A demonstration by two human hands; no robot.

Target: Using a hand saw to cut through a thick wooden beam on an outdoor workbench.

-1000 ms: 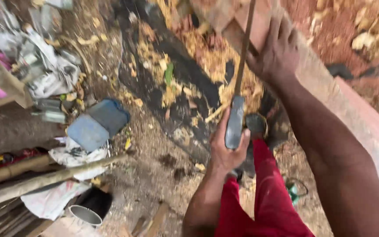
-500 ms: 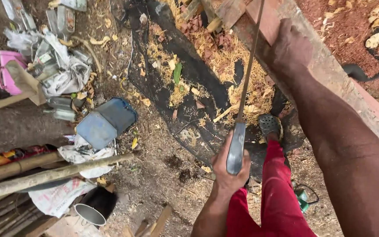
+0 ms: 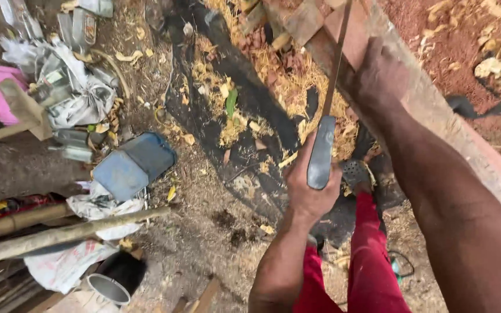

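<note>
Wooden beam edge, right hand, saw probably

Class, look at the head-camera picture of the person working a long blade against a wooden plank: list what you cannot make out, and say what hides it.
- Long thin metal blade: its far end is cut off by the top edge of the head view.
- Grey handle: its underside is covered by the left hand.
- Reddish wooden plank: the part under the right hand and forearm is hidden.
- Person's feet: mostly hidden by the red trousers.
</note>
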